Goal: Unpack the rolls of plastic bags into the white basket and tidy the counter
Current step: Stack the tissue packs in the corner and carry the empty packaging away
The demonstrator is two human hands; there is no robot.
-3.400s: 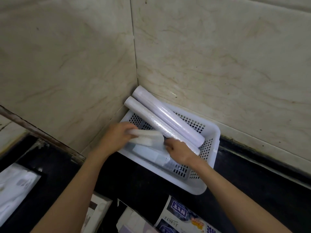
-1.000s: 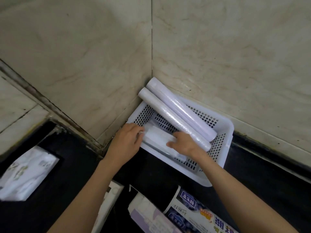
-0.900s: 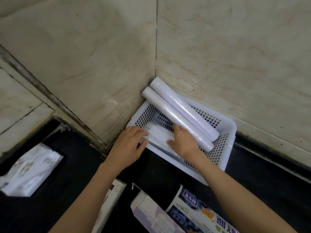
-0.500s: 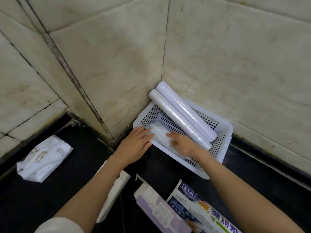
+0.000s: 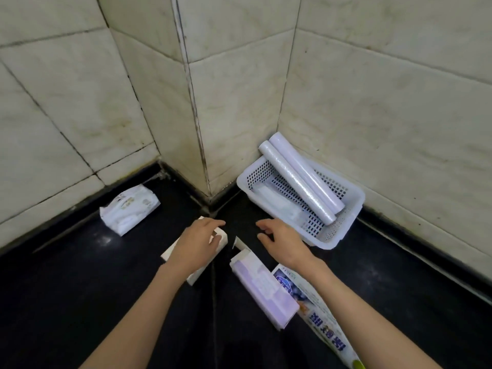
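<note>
The white basket (image 5: 343, 230) is moulded plastic, rectangular, its walls and floor pierced with small square holes; it sits on the glossy black counter (image 5: 80, 288) in the corner of the pale marbled wall tiles (image 5: 372, 115). Two long rolls of plastic bags (image 5: 300, 179), smooth, shiny and faintly lilac, lie side by side across it, their far ends propped on the rim at the wall corner. A flatter translucent white pack (image 5: 279, 201) lies on the basket floor beside them.

The left hand (image 5: 197, 243) rests palm down on a white carton (image 5: 221, 237), fingers loosely spread. The right hand (image 5: 282, 238) hovers just beside the basket's near edge, fingers apart and slightly curled, holding nothing. Below it lie a lilac-and-white box (image 5: 263, 288) with an open flap and a printed blue-and-white package (image 5: 322, 315). A crinkled soft white packet (image 5: 130, 209) sits well apart at the left wall.
</note>
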